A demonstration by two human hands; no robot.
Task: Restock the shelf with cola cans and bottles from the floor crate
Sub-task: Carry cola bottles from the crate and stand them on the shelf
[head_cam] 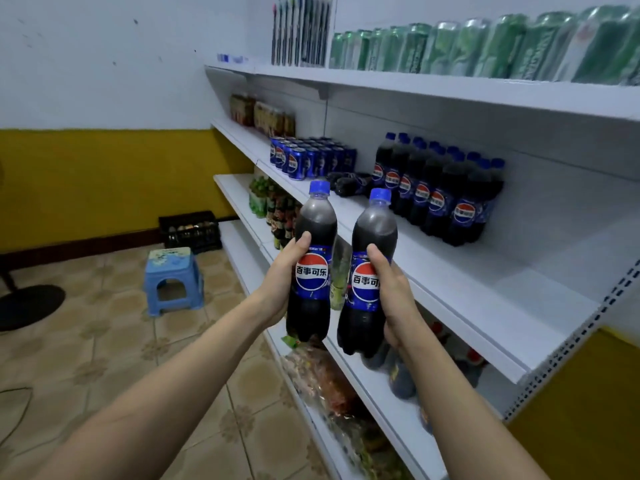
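My left hand [282,275] grips one cola bottle [313,237] with a blue cap, held upright in front of the white shelf [450,271]. My right hand [393,289] grips a second cola bottle [375,233], tilted slightly right. Both bottles hover just before the shelf's front edge. On that shelf stand several blue cola cans [308,159] at the far left and several cola bottles [440,192] in rows to the right. Two dark bottles [346,183] lie on their sides between them. The black crate [190,232] sits on the floor by the far wall.
A blue plastic stool [173,278] stands on the tiled floor near the crate, and a black fan base [27,306] lies at the left. Green cans [485,46] line the top shelf. Lower shelves hold bottles and packets. Bare shelf surface lies right of the bottle rows.
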